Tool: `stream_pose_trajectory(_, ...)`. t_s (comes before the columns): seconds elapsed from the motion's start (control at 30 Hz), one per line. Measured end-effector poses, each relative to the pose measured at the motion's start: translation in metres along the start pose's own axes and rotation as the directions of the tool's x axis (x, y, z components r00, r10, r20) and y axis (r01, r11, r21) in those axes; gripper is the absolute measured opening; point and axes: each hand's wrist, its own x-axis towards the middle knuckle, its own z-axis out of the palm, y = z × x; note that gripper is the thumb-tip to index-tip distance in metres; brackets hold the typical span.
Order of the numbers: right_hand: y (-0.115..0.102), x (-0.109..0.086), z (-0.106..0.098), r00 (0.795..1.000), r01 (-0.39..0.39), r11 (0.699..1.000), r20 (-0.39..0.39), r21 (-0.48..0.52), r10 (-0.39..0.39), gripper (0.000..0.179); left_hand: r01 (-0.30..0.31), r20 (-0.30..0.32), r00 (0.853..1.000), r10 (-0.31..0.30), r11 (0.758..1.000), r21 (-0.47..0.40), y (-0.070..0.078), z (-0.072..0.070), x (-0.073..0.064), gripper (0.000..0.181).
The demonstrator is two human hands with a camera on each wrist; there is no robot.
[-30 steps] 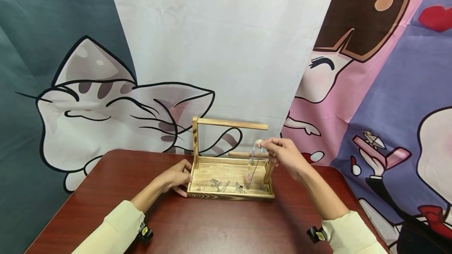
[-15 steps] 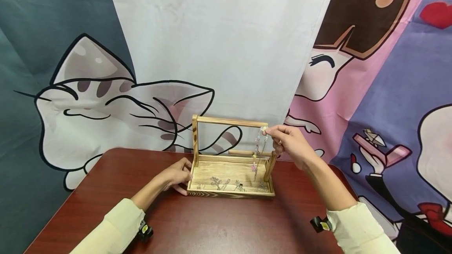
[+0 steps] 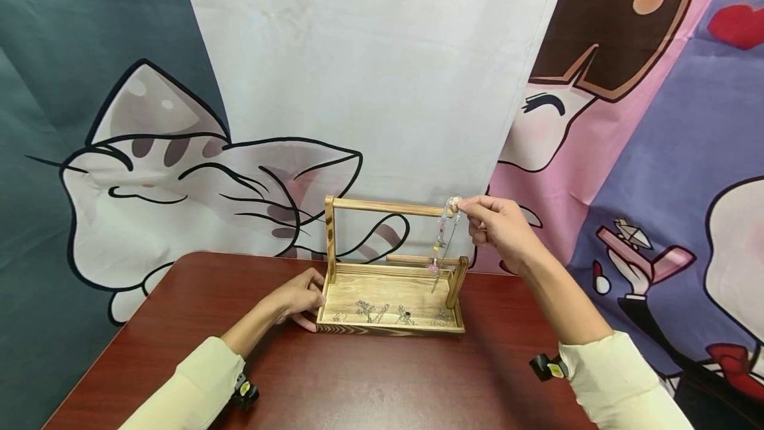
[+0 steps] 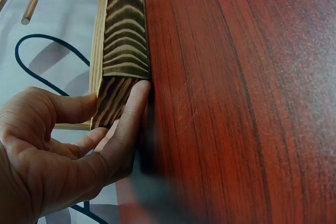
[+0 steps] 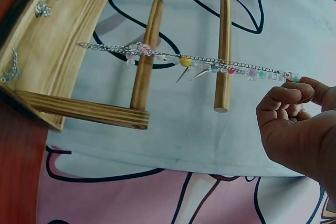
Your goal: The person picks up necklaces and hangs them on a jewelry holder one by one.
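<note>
A wooden jewelry stand (image 3: 352,287) with a shallow tray and two rods stands on the table. My left hand (image 3: 301,297) grips the tray's left end; in the left wrist view its thumb presses one side of the dark-grained corner (image 4: 118,95) and the fingers the other. My right hand (image 3: 500,227) pinches the top of a beaded chain necklace (image 5: 252,72), which hangs in a narrow loop with pastel beads, a yellow bead and small silver spikes. The necklace is by the free right end of the upper rod (image 3: 388,207), its lower end over the tray.
Several silver chains (image 3: 370,310) lie along the tray's front. A shorter lower rod (image 5: 144,72) reaches in from the right post, its inner end free. The reddish-brown table (image 3: 358,383) extends in front, and a cartoon-printed cloth (image 3: 382,85) hangs behind.
My right hand has risen and moved right, carrying the necklace from above the tray up to the upper rod's end. The left hand stays on the tray.
</note>
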Motion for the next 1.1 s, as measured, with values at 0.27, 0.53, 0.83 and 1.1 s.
stream_pose_trajectory(0.27, -0.009, 0.006, -0.004, 0.999, 0.006, 0.998, -0.034, 0.055, -0.004, 0.025, 0.003, -0.007, 1.0, -0.003, 1.0, 0.002, -0.001, -0.001, -0.001, 0.049)
stream_pose_trajectory(0.53, -0.017, 0.014, -0.007, 0.996, 0.059, 0.991, -0.072, 0.122, -0.05, 0.027, 0.015, -0.007, 1.0, -0.015, 1.0, 0.001, 0.001, -0.002, -0.002, 0.052)
stream_pose_trajectory(0.83, -0.029, 0.023, -0.01, 0.993, 0.091, 0.981, -0.09, 0.173, -0.076, 0.025, 0.012, -0.02, 1.0, -0.012, 1.0, -0.005, 0.0, -0.002, 0.0, 0.051)
stream_pose_trajectory(1.1, -0.034, 0.029, -0.017, 0.99, 0.097, 0.966, -0.125, 0.24, -0.069, 0.021, -0.008, -0.013, 1.0, 0.008, 1.0, 0.0, 0.0, -0.002, 0.001, 0.051)
